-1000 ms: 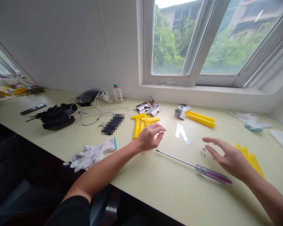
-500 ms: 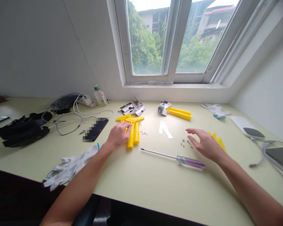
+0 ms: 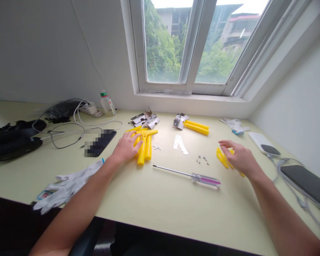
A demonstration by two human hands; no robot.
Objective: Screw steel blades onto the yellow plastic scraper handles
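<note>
Several yellow T-shaped scraper handles (image 3: 141, 153) lie side by side left of centre. My left hand (image 3: 126, 146) rests on the leftmost of them, its fingers and thumb curled round the yellow shaft. Over at the right, my right hand (image 3: 241, 158) is above several yellow plastic pieces (image 3: 222, 157), fingers stretched and apart, partly covering them; whether it touches them is hard to tell. Between the hands are small white nuts (image 3: 157, 147), thin white blades or strips (image 3: 180, 145) and small metal screws (image 3: 204, 158). A screwdriver (image 3: 205, 179) with a clear and purple handle lies in front.
Opened card packaging (image 3: 145, 120) and another packaged pair of yellow handles (image 3: 196, 127) lie at the back. White gloves (image 3: 69, 183) are at the front left, beside a phone (image 3: 102, 144). A bottle (image 3: 107, 105), cables, and a white device (image 3: 264, 143) stand farther out.
My right hand has moved right, away from the screws and over the yellow pieces. My left hand stays at the handles, shifted slightly left across them. The view has turned a little right.
</note>
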